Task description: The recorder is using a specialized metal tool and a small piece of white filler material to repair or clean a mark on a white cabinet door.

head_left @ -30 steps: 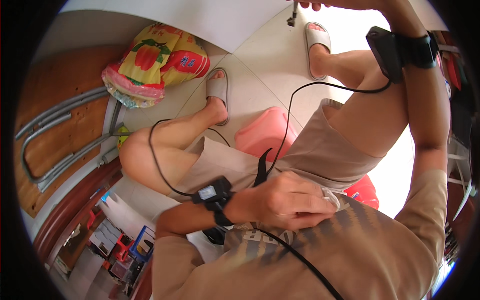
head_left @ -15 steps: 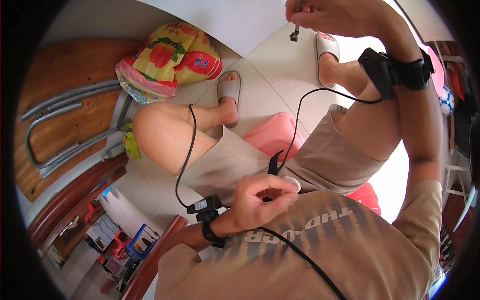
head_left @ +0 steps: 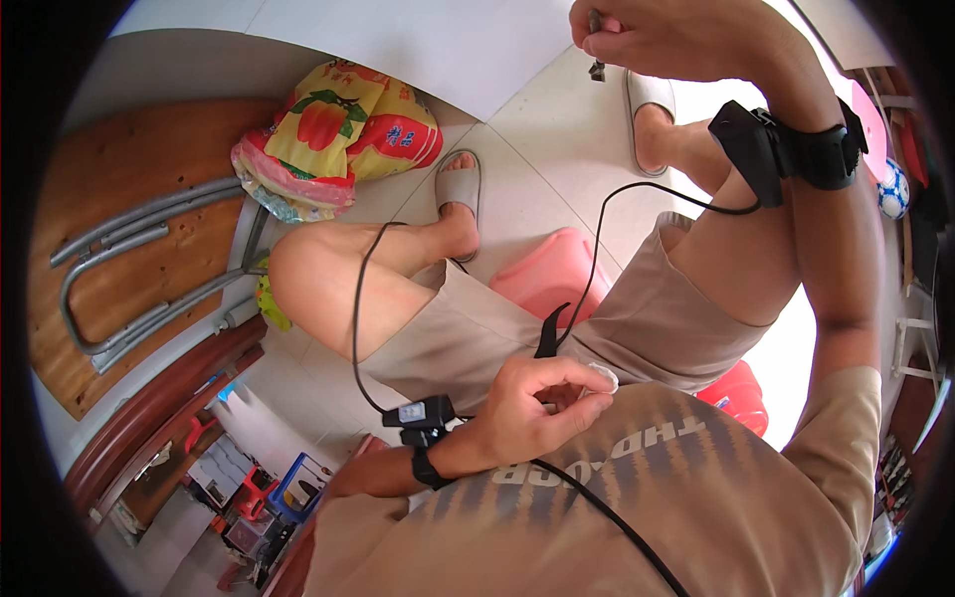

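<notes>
At the top right, my right hand [head_left: 667, 40] pinches a slim dark metal tool [head_left: 597, 72] with a small squared tip, beside a white board surface [head_left: 418, 45]. Low in the middle, my left hand [head_left: 542, 408] has thumb and forefinger closed on a small white crumpled item [head_left: 603, 376], probably soft; the other fingers are curled. It is held over the front of my shirt [head_left: 637, 497] and shorts. Black devices [head_left: 418, 412] with cables are strapped to both my wrists, and a cable loops across each leg.
A pink plastic stool [head_left: 542, 274] is between my legs, a red one [head_left: 736, 398] under me. Yellow-red bags [head_left: 328, 129] lie against the board. A wooden panel with metal tubes [head_left: 129, 279] leans at left. A blue-white ball [head_left: 892, 202] and assorted clutter sit along both sides.
My right hand came further into view from the top edge with the tool. My left hand turned and shifted slightly left from a second ago, still gripping the white item.
</notes>
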Available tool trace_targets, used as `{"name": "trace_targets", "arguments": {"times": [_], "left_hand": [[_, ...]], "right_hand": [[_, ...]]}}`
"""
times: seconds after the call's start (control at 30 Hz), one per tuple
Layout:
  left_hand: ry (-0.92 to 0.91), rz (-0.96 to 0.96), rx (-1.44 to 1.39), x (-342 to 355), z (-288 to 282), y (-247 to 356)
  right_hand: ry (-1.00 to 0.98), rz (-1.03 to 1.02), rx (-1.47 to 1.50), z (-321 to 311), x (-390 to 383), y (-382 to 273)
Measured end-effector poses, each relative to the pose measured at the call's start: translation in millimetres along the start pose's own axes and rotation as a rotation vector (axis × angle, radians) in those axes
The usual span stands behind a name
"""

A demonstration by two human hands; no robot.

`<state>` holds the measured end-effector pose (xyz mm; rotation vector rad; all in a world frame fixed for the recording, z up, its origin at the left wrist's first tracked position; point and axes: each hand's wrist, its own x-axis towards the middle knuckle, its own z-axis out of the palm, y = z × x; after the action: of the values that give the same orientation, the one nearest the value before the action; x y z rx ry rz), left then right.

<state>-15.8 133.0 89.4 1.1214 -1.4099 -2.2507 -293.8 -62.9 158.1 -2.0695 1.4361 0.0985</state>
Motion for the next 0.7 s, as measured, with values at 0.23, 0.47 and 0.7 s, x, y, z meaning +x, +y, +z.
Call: {"name": "trace_targets", "arguments": {"times": [0.23,0.47,0.7], "left_hand": [[0.02,-0.074,-0.171,4,17,-9],[0.346,0.574,0.239,75,-61,37],[0.582,0.653,0.563,130,-126,103]], "right_hand": [[-0.009,-0.079,0.029,4,-1,-3],[0.23,-0.279,0.104,21,15,6],[0.413,-0.466,0.246,36,28,14]]}}
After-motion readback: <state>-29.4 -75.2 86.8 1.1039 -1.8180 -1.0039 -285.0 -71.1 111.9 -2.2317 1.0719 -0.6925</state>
